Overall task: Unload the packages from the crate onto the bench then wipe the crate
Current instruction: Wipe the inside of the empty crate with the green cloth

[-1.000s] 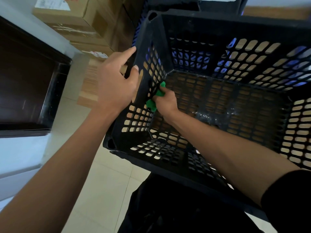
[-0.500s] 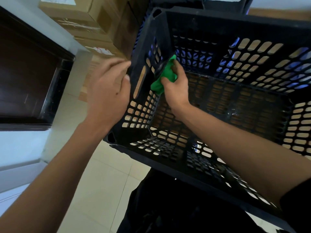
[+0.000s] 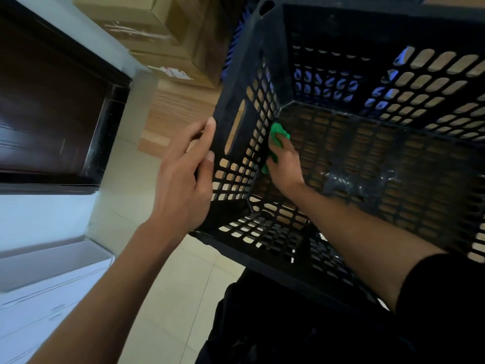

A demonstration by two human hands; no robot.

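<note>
While the black crate (image 3: 367, 153) stood tipped, the left hand (image 3: 183, 185) touched its outside wall with nearly straight fingers, and the right hand (image 3: 284, 164) pressed a bunched green cloth (image 3: 278, 132) against the inside.

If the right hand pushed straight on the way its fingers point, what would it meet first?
Most likely the green cloth that the right hand grips, then the crate side wall's inner face.
</note>
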